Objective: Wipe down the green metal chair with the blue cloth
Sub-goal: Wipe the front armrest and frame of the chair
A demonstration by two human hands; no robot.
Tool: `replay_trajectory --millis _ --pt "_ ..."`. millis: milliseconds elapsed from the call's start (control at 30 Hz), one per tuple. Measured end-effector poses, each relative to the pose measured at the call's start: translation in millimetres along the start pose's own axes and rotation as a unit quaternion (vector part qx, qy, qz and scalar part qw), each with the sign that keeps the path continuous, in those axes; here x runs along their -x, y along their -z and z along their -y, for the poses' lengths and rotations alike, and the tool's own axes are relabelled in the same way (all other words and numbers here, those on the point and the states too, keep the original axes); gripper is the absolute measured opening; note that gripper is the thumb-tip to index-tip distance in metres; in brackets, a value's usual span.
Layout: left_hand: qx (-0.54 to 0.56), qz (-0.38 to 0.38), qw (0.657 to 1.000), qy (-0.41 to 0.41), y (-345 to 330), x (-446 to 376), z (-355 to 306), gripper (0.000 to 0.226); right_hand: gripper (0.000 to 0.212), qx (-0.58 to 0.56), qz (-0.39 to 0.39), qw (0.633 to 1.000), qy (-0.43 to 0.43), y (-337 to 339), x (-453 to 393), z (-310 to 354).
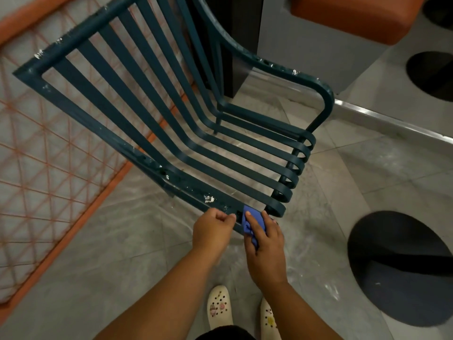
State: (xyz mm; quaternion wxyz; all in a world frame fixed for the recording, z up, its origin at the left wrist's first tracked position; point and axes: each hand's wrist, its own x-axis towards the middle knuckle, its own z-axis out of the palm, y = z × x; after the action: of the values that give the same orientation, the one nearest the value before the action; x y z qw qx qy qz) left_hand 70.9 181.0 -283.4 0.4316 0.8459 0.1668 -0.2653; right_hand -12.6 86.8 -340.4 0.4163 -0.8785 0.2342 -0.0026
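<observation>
At centre frame, the green metal chair (171,114) stands on the tiled floor (343,182), its slats running lengthwise from the backrest at upper left to the curled seat front at lower right. White flecks mark the near side rail (152,165). At lower centre, the right hand (263,244) presses the blue cloth (252,217) against that rail's front end, fingers (255,225) grasping the cloth. Just beside it, the left hand (212,229) is clenched on the same rail. An orange lattice panel (49,163) lies at left.
</observation>
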Motion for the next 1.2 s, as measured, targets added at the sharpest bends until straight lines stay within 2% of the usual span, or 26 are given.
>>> replay_trajectory --millis 67,100,167,200,267,367,400,500,533,600,700,733,800,867,900,967,1067,1100,1200 --pt "-0.107 -0.042 0.986 -0.119 4 5 -3 0.013 0.059 0.016 0.003 1.000 -0.002 0 -6 6" --pt "-0.168 -0.063 0.965 -0.189 6 8 -1 0.015 0.061 0.030 0.003 0.999 0.013 -1 -7 8" --pt "-0.299 -0.090 0.896 -0.316 7 8 7 0.032 0.066 0.064 -0.001 0.995 0.076 -4 -2 4" --pt "-0.358 -0.088 0.860 -0.353 6 8 15 0.043 0.069 0.070 0.001 0.992 0.101 -4 1 -2" --pt "-0.461 -0.045 0.811 -0.357 8 9 29 0.064 0.070 0.060 0.004 0.993 0.100 0 4 -15" --pt "-0.545 0.018 0.785 -0.295 9 15 42 0.074 0.062 0.019 -0.008 1.000 0.012 2 -6 -11" --pt "-0.558 0.024 0.780 -0.282 9 17 43 0.075 0.061 0.028 -0.012 0.999 0.015 0 -8 -5" --pt "-0.568 0.030 0.779 -0.265 9 20 42 0.074 0.070 0.073 -0.017 0.988 0.133 -6 2 -2" --pt "-0.569 0.030 0.778 -0.263 10 20 41 0.075 0.074 0.074 -0.011 0.986 0.147 -7 8 -9" --pt "-0.577 0.032 0.774 -0.261 10 21 41 0.078 0.075 0.051 -0.010 0.994 0.097 -4 16 -19" --pt "-0.573 0.032 0.778 -0.258 10 21 39 0.080 0.063 0.003 -0.025 1.000 -0.017 -4 6 -11" --pt "-0.572 0.032 0.779 -0.256 10 22 38 0.080 0.063 0.016 -0.026 1.000 -0.008 -5 3 -4" --pt "-0.572 0.031 0.781 -0.250 8 23 37 0.079 0.070 0.063 -0.031 0.994 0.079 -10 5 -1" --pt "-0.572 0.030 0.784 -0.240 6 23 37 0.078 0.080 0.109 -0.013 0.980 0.164 -11 15 -16" --pt "-0.573 0.031 0.784 -0.238 6 23 38 0.078 0.084 0.105 -0.003 0.979 0.173 -10 20 -26" --pt "-0.571 0.030 0.785 -0.238 5 24 37 0.078 0.086 0.066 0.001 0.990 0.127 -6 23 -35" --pt "-0.579 0.026 0.779 -0.238 5 23 35 0.080 0.071 -0.004 0.004 1.000 0.009 -10 14 -14" --pt "-0.584 0.025 0.775 -0.239 4 23 34 0.079 0.067 0.003 -0.001 1.000 0.013 -11 13 -7" --pt "-0.590 0.026 0.770 -0.240 4 24 33 0.076 0.070 0.044 -0.014 0.993 0.107 -15 19 -17"
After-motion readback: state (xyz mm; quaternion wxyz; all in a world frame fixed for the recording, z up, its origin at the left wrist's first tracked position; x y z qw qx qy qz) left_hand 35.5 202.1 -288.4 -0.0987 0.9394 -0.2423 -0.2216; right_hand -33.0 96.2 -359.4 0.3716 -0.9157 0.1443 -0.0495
